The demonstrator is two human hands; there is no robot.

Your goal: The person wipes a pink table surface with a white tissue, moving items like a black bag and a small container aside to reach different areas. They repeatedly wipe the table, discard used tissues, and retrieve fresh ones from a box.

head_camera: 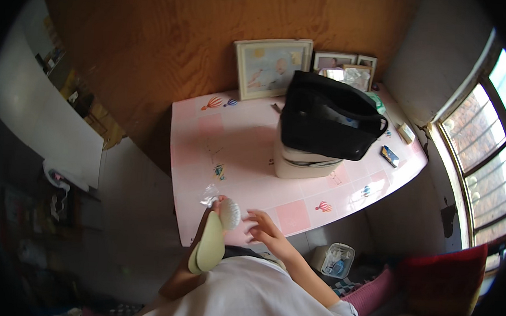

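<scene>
My left hand is mostly hidden behind a rounded white piece with a bumpy surface, which it seems to hold together with two pale green, sole-shaped pieces that lie along my forearm. Crumpled clear plastic film shows just beyond that hand. Close on the right, my right hand is over the table's near edge, its fingers spread and slightly blurred, holding nothing. Both hands are at the near left part of a table with a pink patterned cover.
A black bag sits on a cream box on the table. Picture frames lean on the wooden wall behind. A dark blue packet and a small box lie at the right. A waste bin stands on the floor.
</scene>
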